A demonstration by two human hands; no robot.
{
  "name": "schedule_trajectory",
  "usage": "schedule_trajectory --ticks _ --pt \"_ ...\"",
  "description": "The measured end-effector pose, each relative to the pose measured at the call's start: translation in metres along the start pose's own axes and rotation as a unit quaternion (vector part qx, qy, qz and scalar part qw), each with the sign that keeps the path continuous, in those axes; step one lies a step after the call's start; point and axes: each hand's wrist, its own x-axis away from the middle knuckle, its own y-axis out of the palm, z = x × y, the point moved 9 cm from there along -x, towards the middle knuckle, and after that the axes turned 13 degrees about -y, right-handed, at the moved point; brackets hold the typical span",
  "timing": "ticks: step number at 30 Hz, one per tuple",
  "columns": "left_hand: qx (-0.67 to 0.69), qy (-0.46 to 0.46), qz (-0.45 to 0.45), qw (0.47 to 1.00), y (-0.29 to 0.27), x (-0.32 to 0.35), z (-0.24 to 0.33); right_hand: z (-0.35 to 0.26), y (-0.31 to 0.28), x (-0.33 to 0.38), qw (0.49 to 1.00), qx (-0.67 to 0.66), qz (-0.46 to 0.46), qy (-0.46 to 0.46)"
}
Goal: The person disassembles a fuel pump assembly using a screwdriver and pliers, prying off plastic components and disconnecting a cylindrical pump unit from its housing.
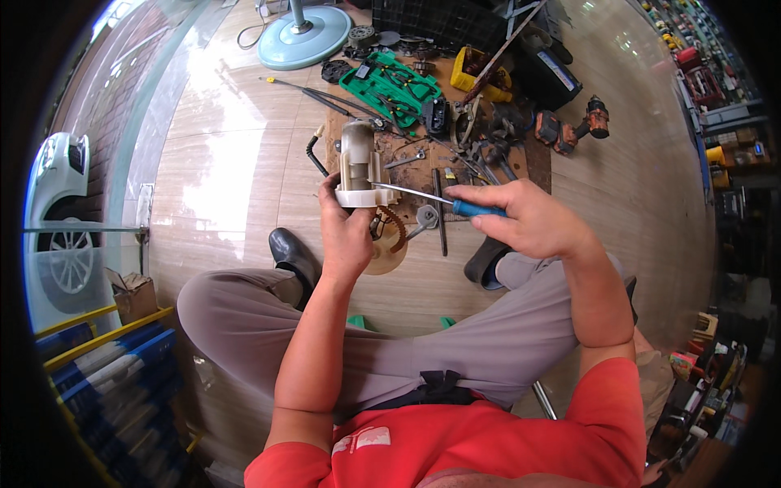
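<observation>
A white plastic pump assembly sat at frame centre, clasped from below by the left hand, while the right hand gripped a blue-handled screwdriver whose tip met its rim; the unit looked still whole, its opening barely begun. Tools, a green tool case and cordless drills littered a mat on the tiled floor toward the upper frame, a fan base beyond.
</observation>
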Motion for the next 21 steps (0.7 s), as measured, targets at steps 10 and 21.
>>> schedule_trajectory --ticks 10,21 --pt "-0.09 0.057 0.029 0.994 0.002 0.011 0.024 0.0 0.012 -0.002 0.999 -0.027 0.015 0.013" --pt "-0.077 0.019 0.073 0.994 -0.019 0.0 0.011 0.002 0.039 -0.001 0.997 -0.038 0.057 0.042"
